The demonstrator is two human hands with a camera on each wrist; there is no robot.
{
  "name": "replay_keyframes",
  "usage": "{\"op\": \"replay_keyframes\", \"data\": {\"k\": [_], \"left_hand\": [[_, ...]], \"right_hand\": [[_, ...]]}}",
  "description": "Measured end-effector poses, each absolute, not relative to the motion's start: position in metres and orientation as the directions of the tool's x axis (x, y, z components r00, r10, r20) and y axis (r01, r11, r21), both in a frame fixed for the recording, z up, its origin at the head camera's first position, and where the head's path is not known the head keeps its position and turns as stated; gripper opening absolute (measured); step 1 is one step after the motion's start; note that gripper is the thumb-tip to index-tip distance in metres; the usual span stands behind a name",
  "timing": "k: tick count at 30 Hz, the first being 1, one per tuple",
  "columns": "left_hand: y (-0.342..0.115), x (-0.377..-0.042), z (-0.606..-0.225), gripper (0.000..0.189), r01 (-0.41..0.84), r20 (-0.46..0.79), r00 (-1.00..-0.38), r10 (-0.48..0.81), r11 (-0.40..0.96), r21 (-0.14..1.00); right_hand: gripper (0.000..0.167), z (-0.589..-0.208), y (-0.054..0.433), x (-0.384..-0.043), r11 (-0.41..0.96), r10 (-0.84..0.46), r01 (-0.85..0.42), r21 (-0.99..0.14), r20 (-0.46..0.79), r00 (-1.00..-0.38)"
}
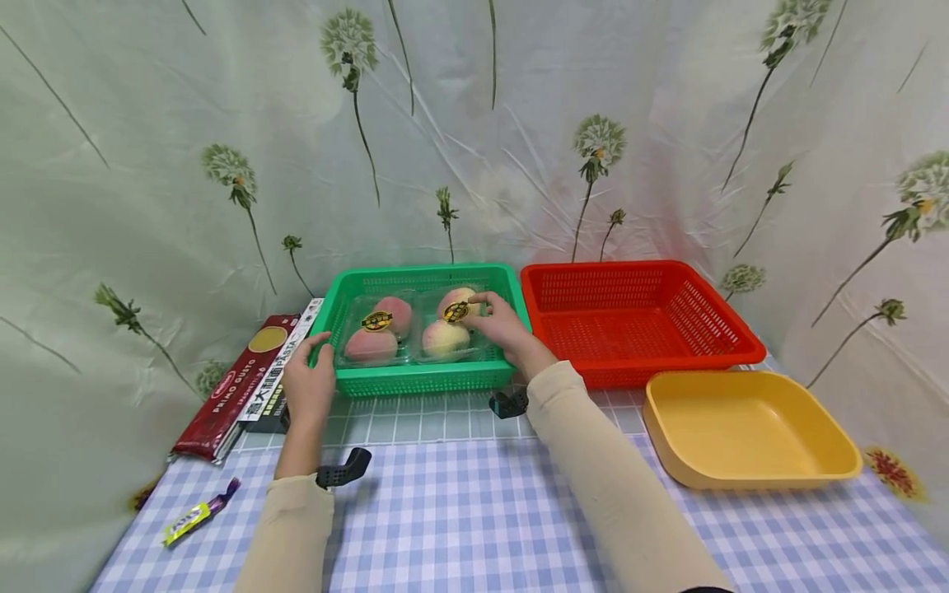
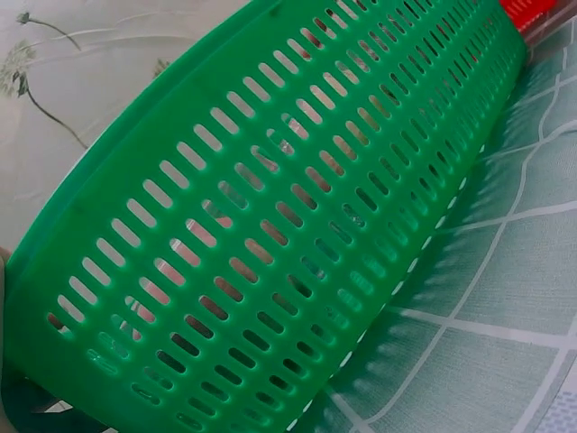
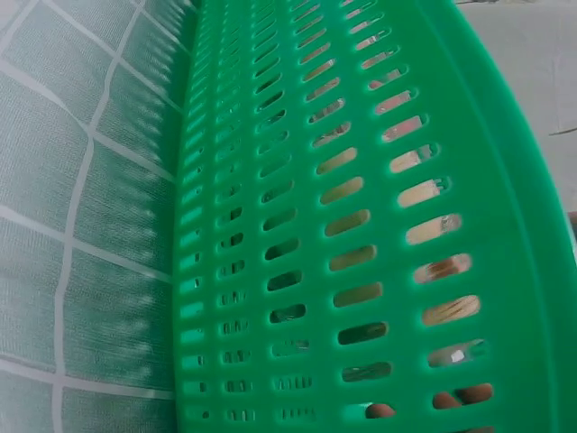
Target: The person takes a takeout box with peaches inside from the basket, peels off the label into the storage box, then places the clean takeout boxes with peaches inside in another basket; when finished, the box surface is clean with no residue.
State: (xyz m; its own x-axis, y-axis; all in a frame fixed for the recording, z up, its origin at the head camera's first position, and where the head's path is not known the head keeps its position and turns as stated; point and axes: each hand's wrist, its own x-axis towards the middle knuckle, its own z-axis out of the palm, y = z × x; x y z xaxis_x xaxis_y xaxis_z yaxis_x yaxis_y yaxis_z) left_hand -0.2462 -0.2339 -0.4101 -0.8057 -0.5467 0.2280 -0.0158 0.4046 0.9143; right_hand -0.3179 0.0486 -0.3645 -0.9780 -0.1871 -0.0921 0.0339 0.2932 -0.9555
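Clear plastic wraps the right-hand pack (image 1: 443, 331) under my right fingers (image 1: 485, 300), which are bent over its right edge with a gap showing between thumb and forefinger; whether they pinch it I cannot tell. It sits inside the green basket (image 1: 423, 376), beside the left-hand pack (image 1: 381, 329), and each holds two pale pink-and-yellow peaches under a black-and-gold label. I judge it light to moderate in weight, the shell slick and ready to flex, the fruit easily bruised, so I would take it by both side walls, low down, rather than press on the lid. My left fingers (image 1: 307, 343) stand parted from the thumb at the basket's left front corner; whether they touch the rim I cannot tell. The basket looks light and fairly stiff. Under it lies a pale green mat (image 1: 437, 424) with white lines, over the blue-and-white checked cloth (image 1: 445, 519) of the bench. The red basket (image 1: 638, 363) and yellow tub (image 1: 734, 416) stand to my right, a red pasta bag (image 1: 236, 387) and small yellow-and-purple packet (image 1: 191, 520) to my left, and a dandelion-printed curtain (image 1: 482, 189) closes off the room behind
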Motion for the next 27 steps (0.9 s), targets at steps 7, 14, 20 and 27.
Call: {"op": "replay_keyframes", "data": {"k": [7,14,20,27], "left_hand": [[-0.2314,-0.2460,-0.4099,0.034,-0.012,0.231,-0.786,-0.574,0.387,0.922],[-0.2295,-0.2462,-0.4113,0.033,-0.009,0.237,-0.777,-0.583,0.387,0.922],[-0.2292,-0.2474,-0.4142,0.032,-0.006,0.260,-0.769,-0.583,0.414,0.910],[-0.2287,-0.2474,-0.4135,0.032,0.003,0.284,-0.759,-0.586,0.432,0.902]], "right_hand": [[0.060,-0.3612,0.0492,-0.3178,0.266,-0.207,-0.008,-0.964,-0.049,-0.977],[0.069,-0.3630,0.0466,-0.3181,0.293,-0.160,0.072,-0.954,-0.123,-0.980],[0.047,-0.3655,0.0457,-0.3190,0.330,-0.178,0.102,-0.938,-0.168,-0.969],[0.047,-0.3645,0.0476,-0.3170,0.342,-0.202,0.064,-0.938,-0.140,-0.969]]}}
